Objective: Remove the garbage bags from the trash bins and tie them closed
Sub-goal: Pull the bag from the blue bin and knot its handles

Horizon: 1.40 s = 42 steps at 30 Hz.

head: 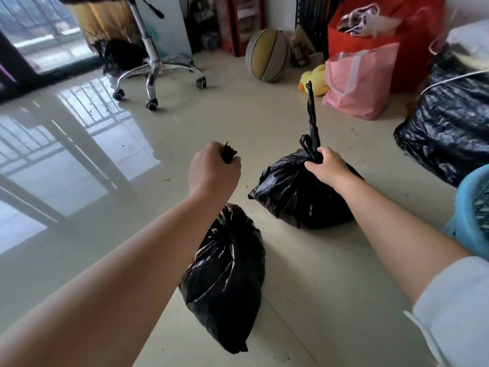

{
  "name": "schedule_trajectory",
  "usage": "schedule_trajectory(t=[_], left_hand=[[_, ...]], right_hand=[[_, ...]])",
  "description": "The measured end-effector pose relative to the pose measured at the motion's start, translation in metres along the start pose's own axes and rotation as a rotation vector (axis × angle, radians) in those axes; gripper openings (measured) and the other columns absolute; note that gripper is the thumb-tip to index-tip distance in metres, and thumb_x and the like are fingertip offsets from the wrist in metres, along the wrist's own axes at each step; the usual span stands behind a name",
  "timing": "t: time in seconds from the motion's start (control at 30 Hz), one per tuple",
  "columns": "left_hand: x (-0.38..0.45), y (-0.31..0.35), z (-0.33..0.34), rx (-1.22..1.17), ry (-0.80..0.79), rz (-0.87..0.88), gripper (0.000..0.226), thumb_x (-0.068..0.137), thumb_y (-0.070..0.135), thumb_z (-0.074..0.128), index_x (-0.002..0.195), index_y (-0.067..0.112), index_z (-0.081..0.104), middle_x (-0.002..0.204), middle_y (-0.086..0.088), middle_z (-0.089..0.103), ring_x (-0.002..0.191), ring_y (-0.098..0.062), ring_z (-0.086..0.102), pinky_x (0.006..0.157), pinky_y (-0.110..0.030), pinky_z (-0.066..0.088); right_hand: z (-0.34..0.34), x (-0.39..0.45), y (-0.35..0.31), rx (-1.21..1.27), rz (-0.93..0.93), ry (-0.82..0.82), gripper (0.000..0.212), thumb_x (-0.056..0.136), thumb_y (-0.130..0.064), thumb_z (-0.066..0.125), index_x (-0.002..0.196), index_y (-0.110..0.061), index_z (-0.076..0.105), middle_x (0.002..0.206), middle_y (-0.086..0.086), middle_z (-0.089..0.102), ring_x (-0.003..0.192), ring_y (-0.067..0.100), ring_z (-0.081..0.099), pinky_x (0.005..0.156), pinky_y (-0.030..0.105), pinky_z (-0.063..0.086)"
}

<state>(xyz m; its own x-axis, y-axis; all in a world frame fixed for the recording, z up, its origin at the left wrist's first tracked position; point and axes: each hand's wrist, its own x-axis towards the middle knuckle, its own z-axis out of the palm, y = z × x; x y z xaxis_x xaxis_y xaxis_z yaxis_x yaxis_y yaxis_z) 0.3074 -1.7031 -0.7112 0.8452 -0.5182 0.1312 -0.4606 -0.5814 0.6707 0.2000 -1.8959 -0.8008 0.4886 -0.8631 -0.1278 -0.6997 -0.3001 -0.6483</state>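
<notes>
Two small black garbage bags are in view. The nearer garbage bag [225, 276] hangs below my left hand [213, 168], which grips its bunched top in a fist; part of its neck is hidden behind my wrist. The farther garbage bag [296, 197] sits on the pale tiled floor with a knot at its neck and a long twisted tail standing up. My right hand [326, 165] grips that neck just under the knot. A light blue trash bin [473, 207] shows at the right edge.
A large black bag [449, 123] with a white cord lies at the right. Behind it stand a pink bag [357, 80] and a red bag [412, 43]. A basketball [267, 55], a yellow plush duck [315, 79] and a swivel chair base [156, 67] are farther back.
</notes>
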Motion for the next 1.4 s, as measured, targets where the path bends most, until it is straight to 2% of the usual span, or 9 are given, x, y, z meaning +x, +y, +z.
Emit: schedule_trajectory(t=[0.2,0.33,0.47,0.6,0.77,0.93,1.13,1.27,1.4], left_hand=[[-0.008,-0.006,0.004,0.05,0.06,0.1,0.027,0.092,0.017,0.045,0.117,0.008,0.047,0.119,-0.014,0.05,0.087,-0.022,0.04,0.073,-0.025,0.027],[-0.018,-0.02,0.011,0.036,-0.019,0.054,0.025,0.094,0.017,0.041,0.116,0.006,0.044,0.116,-0.014,0.045,0.083,-0.023,0.04,0.074,-0.029,0.031],[-0.023,-0.028,0.018,0.107,-0.081,0.096,0.02,0.092,0.019,0.046,0.107,0.007,0.053,0.099,-0.002,0.043,0.083,-0.017,0.039,0.071,-0.021,0.027],[-0.03,-0.028,0.02,0.182,-0.138,0.132,0.019,0.089,0.018,0.05,0.1,0.007,0.061,0.103,-0.01,0.058,0.083,-0.018,0.042,0.071,-0.023,0.029],[-0.036,-0.029,0.019,0.229,-0.193,0.118,0.02,0.088,0.015,0.051,0.103,0.007,0.062,0.108,-0.014,0.064,0.1,-0.028,0.054,0.071,-0.023,0.032],[-0.036,-0.034,0.025,0.199,-0.18,0.102,0.025,0.087,0.013,0.051,0.111,0.008,0.059,0.11,-0.012,0.065,0.103,-0.028,0.055,0.073,-0.023,0.034],[-0.031,-0.042,0.031,0.072,-0.163,0.015,0.02,0.085,0.017,0.056,0.104,0.013,0.06,0.083,0.004,0.057,0.075,-0.014,0.047,0.052,-0.015,0.033],[-0.032,-0.05,0.03,-0.009,-0.157,-0.009,0.013,0.082,0.014,0.06,0.094,0.016,0.059,0.066,0.019,0.045,0.061,0.003,0.042,0.048,0.006,0.035],[-0.04,-0.052,0.026,-0.08,-0.176,-0.039,0.016,0.08,0.017,0.064,0.096,0.015,0.061,0.073,0.014,0.053,0.07,-0.006,0.051,0.055,-0.008,0.034]], right_hand=[[0.022,0.011,0.007,-0.011,0.056,-0.086,0.05,0.088,-0.034,0.051,0.132,-0.013,0.041,0.146,0.016,0.03,0.134,0.035,0.025,0.109,0.039,0.025],[0.043,0.0,0.016,0.052,0.073,-0.027,0.037,0.087,-0.028,0.051,0.113,-0.004,0.04,0.124,0.018,0.057,0.116,0.034,0.049,0.092,0.037,0.04],[0.042,-0.002,0.019,-0.012,0.119,-0.005,0.071,0.088,-0.039,0.048,0.141,-0.005,0.016,0.121,0.02,0.059,0.122,0.035,0.047,0.097,0.04,0.041],[0.04,0.001,0.018,-0.072,0.217,-0.196,0.05,0.089,-0.032,0.044,0.13,-0.004,0.039,0.068,0.007,0.064,0.106,0.027,0.055,0.081,0.03,0.043],[0.052,-0.005,0.021,-0.484,0.156,-0.003,0.039,0.087,-0.03,0.048,0.119,-0.008,0.057,0.147,0.012,0.027,0.136,0.031,0.02,0.109,0.044,0.025],[0.052,0.0,0.028,-0.595,-0.012,-0.068,0.045,0.087,-0.04,0.046,0.119,-0.01,0.057,0.157,0.005,0.009,0.144,0.028,-0.009,0.112,0.06,-0.007],[0.057,-0.007,0.029,-0.349,-0.064,-0.057,0.052,0.084,-0.048,0.048,0.11,-0.003,0.047,0.11,0.015,0.063,0.118,0.03,0.052,0.115,0.054,0.009],[0.057,-0.022,0.018,-0.364,-0.085,-0.073,0.062,0.082,-0.063,0.04,0.111,-0.01,0.053,0.107,0.012,0.066,0.114,0.029,0.055,0.104,0.045,0.027],[0.053,-0.041,0.002,-0.235,-0.262,0.095,0.044,0.092,-0.037,0.041,0.077,-0.002,0.064,0.085,0.014,0.062,0.096,0.032,0.057,0.083,0.036,0.036]])
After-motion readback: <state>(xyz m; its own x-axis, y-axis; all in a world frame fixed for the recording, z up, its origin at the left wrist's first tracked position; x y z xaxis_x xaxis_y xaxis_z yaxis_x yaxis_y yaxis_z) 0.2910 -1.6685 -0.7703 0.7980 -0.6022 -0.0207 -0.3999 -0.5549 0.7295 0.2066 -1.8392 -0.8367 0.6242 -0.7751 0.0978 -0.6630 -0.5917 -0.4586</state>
